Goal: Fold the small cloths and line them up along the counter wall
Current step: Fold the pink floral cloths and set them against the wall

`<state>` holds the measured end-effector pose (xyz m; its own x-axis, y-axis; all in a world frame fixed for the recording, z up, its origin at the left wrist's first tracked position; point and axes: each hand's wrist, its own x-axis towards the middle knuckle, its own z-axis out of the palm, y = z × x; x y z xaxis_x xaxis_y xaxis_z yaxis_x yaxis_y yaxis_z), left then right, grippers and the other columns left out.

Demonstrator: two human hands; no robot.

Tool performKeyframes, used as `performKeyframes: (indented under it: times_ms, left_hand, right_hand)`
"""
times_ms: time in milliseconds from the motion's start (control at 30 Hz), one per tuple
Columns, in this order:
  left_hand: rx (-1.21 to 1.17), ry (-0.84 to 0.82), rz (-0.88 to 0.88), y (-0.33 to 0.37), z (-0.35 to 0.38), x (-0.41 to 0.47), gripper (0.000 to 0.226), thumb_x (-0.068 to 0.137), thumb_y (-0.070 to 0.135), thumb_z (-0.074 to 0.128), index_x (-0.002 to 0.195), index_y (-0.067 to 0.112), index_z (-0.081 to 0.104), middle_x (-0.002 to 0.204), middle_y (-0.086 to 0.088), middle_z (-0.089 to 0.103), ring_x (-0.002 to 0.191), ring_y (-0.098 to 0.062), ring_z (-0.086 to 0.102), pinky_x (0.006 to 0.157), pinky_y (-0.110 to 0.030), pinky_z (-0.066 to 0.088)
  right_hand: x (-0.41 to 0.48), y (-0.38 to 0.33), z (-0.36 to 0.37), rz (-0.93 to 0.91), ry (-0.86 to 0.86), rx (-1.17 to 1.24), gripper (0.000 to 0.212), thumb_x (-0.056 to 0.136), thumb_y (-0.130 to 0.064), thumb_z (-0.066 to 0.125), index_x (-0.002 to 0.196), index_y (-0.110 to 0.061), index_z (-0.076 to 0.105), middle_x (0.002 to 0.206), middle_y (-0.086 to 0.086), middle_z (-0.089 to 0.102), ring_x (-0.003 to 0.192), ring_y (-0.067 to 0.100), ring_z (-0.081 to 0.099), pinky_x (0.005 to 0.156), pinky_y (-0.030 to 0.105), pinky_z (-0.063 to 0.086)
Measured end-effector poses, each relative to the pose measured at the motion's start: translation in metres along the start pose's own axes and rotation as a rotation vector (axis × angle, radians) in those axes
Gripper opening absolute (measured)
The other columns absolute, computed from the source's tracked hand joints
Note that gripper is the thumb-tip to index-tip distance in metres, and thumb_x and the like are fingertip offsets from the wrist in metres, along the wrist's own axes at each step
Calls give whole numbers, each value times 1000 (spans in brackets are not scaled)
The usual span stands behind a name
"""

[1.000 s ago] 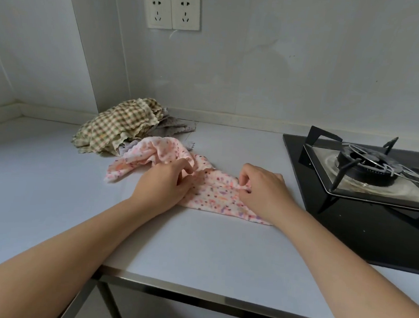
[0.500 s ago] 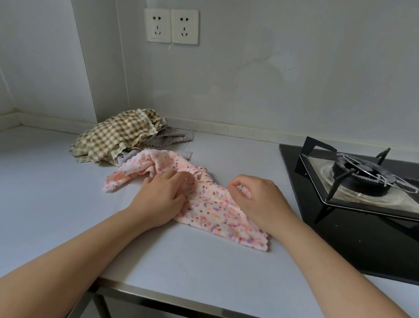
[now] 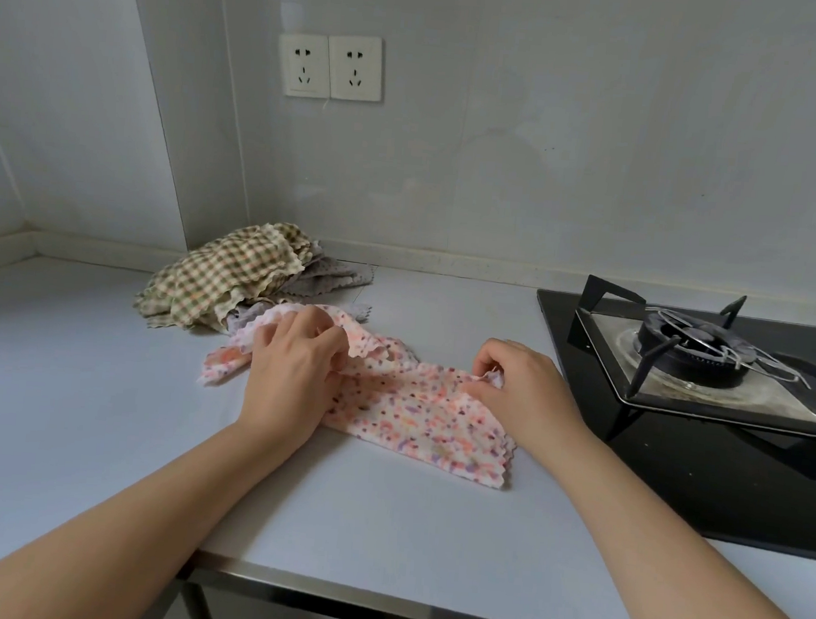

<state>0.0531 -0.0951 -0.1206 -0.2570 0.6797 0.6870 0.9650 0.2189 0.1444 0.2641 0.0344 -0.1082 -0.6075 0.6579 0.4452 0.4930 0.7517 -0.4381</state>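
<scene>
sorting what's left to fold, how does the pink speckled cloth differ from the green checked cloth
The pink speckled cloth has small coloured dots; the green checked cloth has a plaid check. The pink cloth lies partly spread on the counter; the checked cloth sits bunched near the wall. The left hand and right hand pinch the pink cloth; neither touches the checked cloth. Both have zigzag edges.

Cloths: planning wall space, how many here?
3: pink spotted cloth gripped by left hand and right hand, checked cloth heaped behind, grey cloth under that; others may be hidden.
</scene>
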Motion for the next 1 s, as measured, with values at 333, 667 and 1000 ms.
performKeyframes:
  times_ms: [333,667,1000]
  left_hand:
    - [18,100,90,2,-4,1,23,74,12,73,68,15,51,83,-1,53,73,-26,53,67,-35,32]
    - [-222,-8,264,34,-8,6,18,75,17,76,76,21,59,84,9,57,80,-16,51,70,-30,33]
    - [-205,-70,438,47,-59,15,13,86,21,67,79,16,58,65,8,52,55,-14,45,51,-19,32]
  right_hand:
    - [3,-6,-6,-233,355,183,28,77,-12,76,69,-16,50,75,-5,52,74,18,52,71,35,43]
    - [-2,-18,-12,-463,337,148,20,78,-23,72,70,-8,61,82,0,58,82,18,55,73,38,47]
    - [-10,-31,-61,-373,390,198,22,77,-13,77,67,-8,58,76,2,57,71,8,51,68,21,40]
